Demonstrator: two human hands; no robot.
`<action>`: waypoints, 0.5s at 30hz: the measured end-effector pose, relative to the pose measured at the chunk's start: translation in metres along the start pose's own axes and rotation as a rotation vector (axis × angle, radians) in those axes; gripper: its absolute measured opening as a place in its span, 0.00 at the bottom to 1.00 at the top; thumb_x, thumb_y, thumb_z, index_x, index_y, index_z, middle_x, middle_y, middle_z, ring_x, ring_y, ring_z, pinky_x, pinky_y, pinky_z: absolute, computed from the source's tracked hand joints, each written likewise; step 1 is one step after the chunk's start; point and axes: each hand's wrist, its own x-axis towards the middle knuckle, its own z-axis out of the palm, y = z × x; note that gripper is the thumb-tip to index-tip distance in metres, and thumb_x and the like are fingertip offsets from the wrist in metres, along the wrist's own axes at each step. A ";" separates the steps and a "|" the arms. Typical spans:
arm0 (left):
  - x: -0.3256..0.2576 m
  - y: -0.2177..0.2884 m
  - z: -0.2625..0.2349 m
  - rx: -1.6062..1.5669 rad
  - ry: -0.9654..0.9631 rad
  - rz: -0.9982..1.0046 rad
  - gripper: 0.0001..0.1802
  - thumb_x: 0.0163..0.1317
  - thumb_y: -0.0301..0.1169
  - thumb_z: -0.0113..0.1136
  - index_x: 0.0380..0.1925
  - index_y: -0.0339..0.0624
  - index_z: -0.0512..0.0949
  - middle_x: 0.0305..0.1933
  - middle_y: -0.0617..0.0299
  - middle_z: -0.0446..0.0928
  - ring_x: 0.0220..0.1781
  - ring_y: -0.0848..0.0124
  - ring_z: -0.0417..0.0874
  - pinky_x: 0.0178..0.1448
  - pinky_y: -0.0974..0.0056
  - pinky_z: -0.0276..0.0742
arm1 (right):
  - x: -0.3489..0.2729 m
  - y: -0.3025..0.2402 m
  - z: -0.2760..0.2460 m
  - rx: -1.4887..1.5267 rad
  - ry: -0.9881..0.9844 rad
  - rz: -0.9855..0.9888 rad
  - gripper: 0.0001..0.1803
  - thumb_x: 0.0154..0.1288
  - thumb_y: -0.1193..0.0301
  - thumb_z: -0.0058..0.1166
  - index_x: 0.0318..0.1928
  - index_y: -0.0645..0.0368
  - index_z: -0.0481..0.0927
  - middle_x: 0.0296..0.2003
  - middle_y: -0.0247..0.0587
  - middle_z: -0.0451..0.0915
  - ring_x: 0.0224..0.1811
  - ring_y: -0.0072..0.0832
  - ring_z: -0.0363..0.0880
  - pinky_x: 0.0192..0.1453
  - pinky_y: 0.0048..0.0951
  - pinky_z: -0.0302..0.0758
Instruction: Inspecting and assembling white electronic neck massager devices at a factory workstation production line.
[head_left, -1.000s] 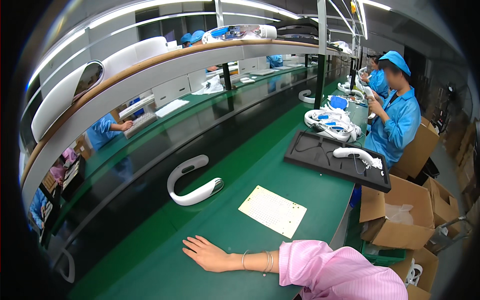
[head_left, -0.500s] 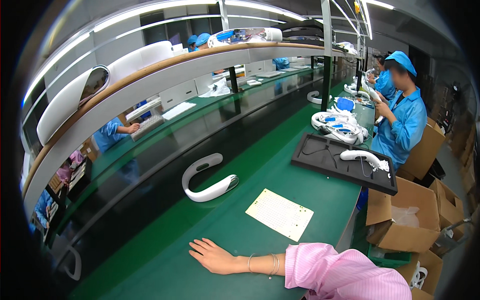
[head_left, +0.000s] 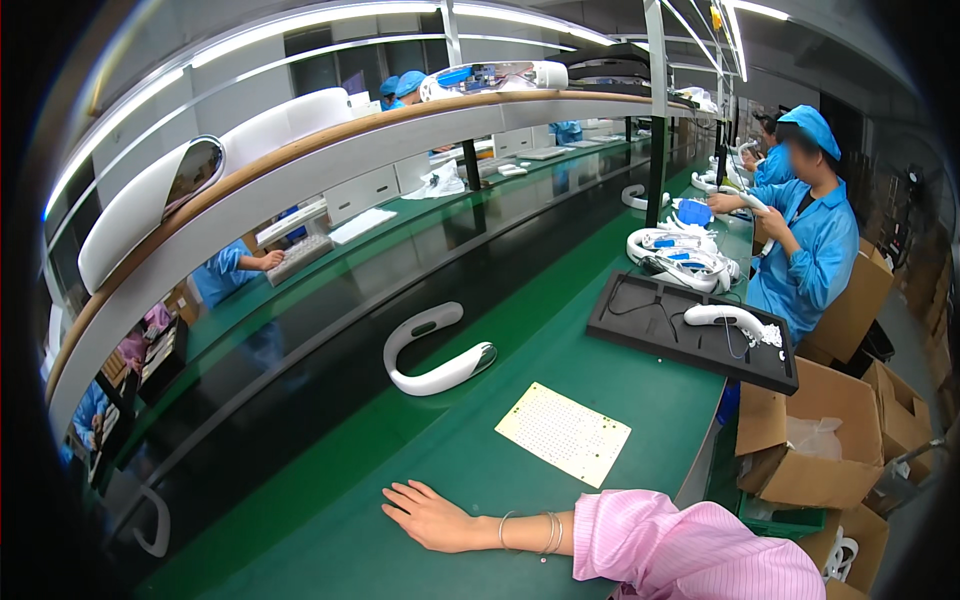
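My right hand [head_left: 432,518] lies palm down on the green worktop, its fingers stretched out to the left and holding nothing. It has thin bangles at the wrist and a rolled pink striped sleeve on the arm. My left hand is out of view. Beyond my hand, a white U-shaped neckband device [head_left: 440,381] with a glossy dark tip rests on the conveyor belt [head_left: 300,470], apart from my fingers. To the right of it, a pale yellow sheet [head_left: 565,434] covered in rows of small marks lies flat on the worktop.
A black tray [head_left: 640,325] holds a white curved part [head_left: 725,314] and a cable. Behind it are piled white neckbands [head_left: 670,255]. At the right, a co-worker in blue [head_left: 815,250] handles a white part above cardboard boxes [head_left: 815,440]. A shelf [head_left: 300,150] arches overhead.
The white neckband device has shifted right and slightly away along the belt. The co-worker has stretched one hand out toward the bench. My right hand stays put.
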 end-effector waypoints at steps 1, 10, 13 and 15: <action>0.000 0.000 0.001 0.006 0.000 -0.001 0.11 0.59 0.34 0.56 0.35 0.35 0.76 0.37 0.51 0.74 0.33 0.58 0.72 0.32 0.57 0.68 | 0.000 -0.001 0.000 0.002 0.002 -0.003 0.24 0.62 0.73 0.47 0.58 0.68 0.67 0.63 0.58 0.60 0.68 0.47 0.55 0.72 0.46 0.50; -0.002 0.002 0.001 0.002 0.006 0.008 0.12 0.60 0.35 0.56 0.36 0.36 0.76 0.38 0.50 0.74 0.34 0.58 0.72 0.33 0.57 0.68 | 0.000 -0.001 -0.005 -0.006 -0.012 -0.004 0.24 0.62 0.72 0.48 0.58 0.68 0.67 0.63 0.58 0.61 0.68 0.48 0.56 0.71 0.46 0.51; -0.003 0.002 0.001 0.011 0.007 0.009 0.12 0.60 0.35 0.55 0.36 0.36 0.76 0.38 0.50 0.74 0.34 0.58 0.72 0.34 0.57 0.68 | 0.000 -0.001 -0.003 -0.012 -0.010 -0.001 0.24 0.62 0.72 0.48 0.58 0.68 0.67 0.63 0.58 0.61 0.68 0.48 0.56 0.71 0.47 0.51; -0.003 0.003 0.002 0.010 0.007 0.010 0.13 0.61 0.35 0.55 0.36 0.36 0.76 0.38 0.50 0.74 0.34 0.58 0.72 0.34 0.57 0.68 | 0.000 -0.002 -0.002 -0.013 -0.007 -0.001 0.24 0.62 0.72 0.48 0.58 0.68 0.67 0.63 0.58 0.61 0.68 0.48 0.56 0.71 0.47 0.51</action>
